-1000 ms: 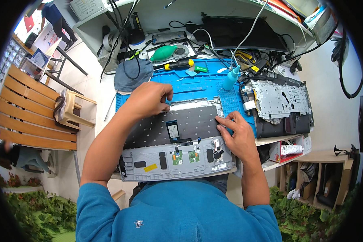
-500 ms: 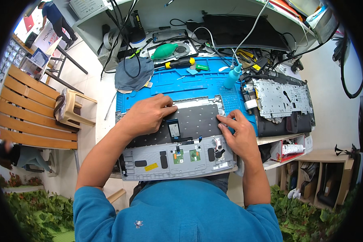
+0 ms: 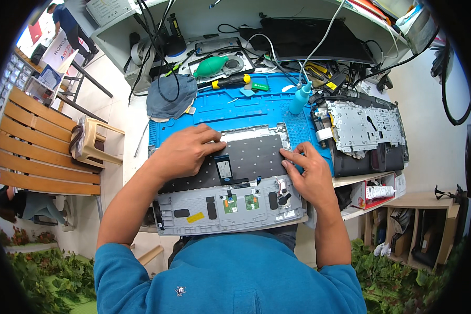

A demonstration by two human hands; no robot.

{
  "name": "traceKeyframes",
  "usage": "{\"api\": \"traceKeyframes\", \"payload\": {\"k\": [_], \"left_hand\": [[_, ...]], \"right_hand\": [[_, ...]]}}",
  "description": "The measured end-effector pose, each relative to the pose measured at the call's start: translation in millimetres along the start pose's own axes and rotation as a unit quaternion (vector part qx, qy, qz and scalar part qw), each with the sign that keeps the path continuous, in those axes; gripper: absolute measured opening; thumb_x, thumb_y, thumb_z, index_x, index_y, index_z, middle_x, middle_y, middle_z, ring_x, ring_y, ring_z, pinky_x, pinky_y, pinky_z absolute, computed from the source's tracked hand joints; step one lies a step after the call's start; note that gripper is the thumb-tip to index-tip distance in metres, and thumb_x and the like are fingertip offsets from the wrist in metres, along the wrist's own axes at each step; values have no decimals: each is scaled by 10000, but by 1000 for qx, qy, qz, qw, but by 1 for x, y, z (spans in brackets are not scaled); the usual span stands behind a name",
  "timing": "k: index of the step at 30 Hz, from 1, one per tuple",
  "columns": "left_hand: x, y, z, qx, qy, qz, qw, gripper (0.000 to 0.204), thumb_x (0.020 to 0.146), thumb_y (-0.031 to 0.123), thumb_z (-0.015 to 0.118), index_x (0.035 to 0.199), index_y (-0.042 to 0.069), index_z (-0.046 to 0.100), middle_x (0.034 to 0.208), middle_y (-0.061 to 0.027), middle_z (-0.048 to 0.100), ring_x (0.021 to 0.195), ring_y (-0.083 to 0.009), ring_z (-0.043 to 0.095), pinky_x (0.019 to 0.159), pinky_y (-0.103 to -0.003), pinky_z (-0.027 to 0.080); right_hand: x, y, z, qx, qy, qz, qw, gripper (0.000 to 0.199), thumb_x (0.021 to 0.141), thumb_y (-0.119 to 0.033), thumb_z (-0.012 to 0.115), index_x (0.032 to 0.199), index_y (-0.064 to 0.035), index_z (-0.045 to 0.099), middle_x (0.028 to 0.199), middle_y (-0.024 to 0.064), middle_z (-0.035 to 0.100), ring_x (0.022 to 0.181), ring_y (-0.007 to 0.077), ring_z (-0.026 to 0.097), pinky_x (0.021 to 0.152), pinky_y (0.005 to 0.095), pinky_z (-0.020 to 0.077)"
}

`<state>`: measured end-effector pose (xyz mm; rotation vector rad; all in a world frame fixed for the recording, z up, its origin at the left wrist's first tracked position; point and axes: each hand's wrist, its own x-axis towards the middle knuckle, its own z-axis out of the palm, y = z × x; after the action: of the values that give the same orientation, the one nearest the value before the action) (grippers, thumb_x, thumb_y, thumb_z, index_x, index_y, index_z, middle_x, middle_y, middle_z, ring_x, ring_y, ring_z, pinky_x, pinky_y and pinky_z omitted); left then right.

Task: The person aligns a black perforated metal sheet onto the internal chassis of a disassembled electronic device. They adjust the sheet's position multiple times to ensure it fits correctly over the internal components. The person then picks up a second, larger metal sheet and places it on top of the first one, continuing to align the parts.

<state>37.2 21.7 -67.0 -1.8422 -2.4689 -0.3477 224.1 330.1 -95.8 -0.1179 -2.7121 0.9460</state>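
Note:
A laptop's grey palm-rest cover (image 3: pixel 261 216) lies underside up at the table's front edge, in front of me. Its keyboard area is backed by a black dotted sheet (image 3: pixel 254 152). My left hand (image 3: pixel 186 150) reaches over the sheet's left part, thumb and forefinger closed near its upper middle. Whatever is between those fingertips is too small to make out. At the right edge my right hand (image 3: pixel 310 170) grips the cover with thumb and forefinger, other fingers curled. Between the hands a black piece with a white label (image 3: pixel 224 169) stands out from the sheet, beside a black ribbon cable.
Beyond the cover lies a blue repair mat (image 3: pixel 230 108) with a yellow-black screwdriver (image 3: pixel 231 81), a teal bottle (image 3: pixel 300 98) and a grey cloth (image 3: pixel 171 96). A green air blower (image 3: pixel 211 66) sits farther back. An opened laptop chassis (image 3: pixel 366 128) is at the right; cables hang above.
My left hand has shifted very slightly left and down over the sheet. The right hand stays at the cover's edge, and the cover has hardly moved.

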Motion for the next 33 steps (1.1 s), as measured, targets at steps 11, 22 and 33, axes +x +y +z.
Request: {"api": "traceKeyframes", "payload": {"k": [11,22,33], "left_hand": [[4,-1,-10,7,-27,-35,999,541,860,-40,739,1360,153,810,1244,-54,729,1132,-292,671,966,-423,592],[-4,-7,-12,-14,-1,-54,998,482,845,-57,737,1263,156,850,1222,-63,715,1120,-302,686,945,-419,595],[-8,-8,-8,-35,0,-60,998,492,837,-49,751,1254,188,858,1195,-55,717,1121,-301,691,915,-420,601]], "right_hand": [[0,1,0,9,2,1,1000,293,958,-128,850,1249,-110,876,1054,120,692,952,321,720,814,435,575],[1,-1,-1,4,-3,3,1000,291,957,-128,851,1247,-110,877,1053,121,685,940,318,718,814,437,574],[2,-2,-1,-2,-1,-4,1000,289,957,-132,846,1244,-112,877,1048,123,682,938,323,718,813,437,572]]}}
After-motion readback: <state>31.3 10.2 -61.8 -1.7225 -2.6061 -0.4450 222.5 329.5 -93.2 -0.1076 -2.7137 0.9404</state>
